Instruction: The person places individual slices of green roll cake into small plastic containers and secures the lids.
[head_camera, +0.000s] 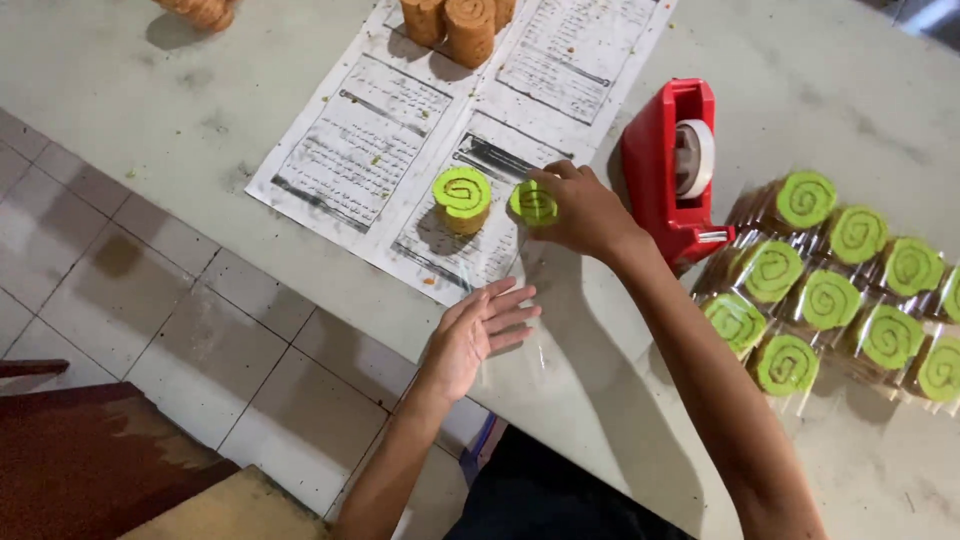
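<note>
Right hand (585, 212): my fingers grip the round green swirl cake slice (533, 203), mid-frame.
Left hand (478, 330): open, flat on clear wrap, just below.

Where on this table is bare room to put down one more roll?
Bare tabletop lies behind the red tape dispenser, and more left of the printed sheets. It is crowded on the right, where wrapped green rolls lie packed together. The right hand and left hand occupy the near middle.
</note>
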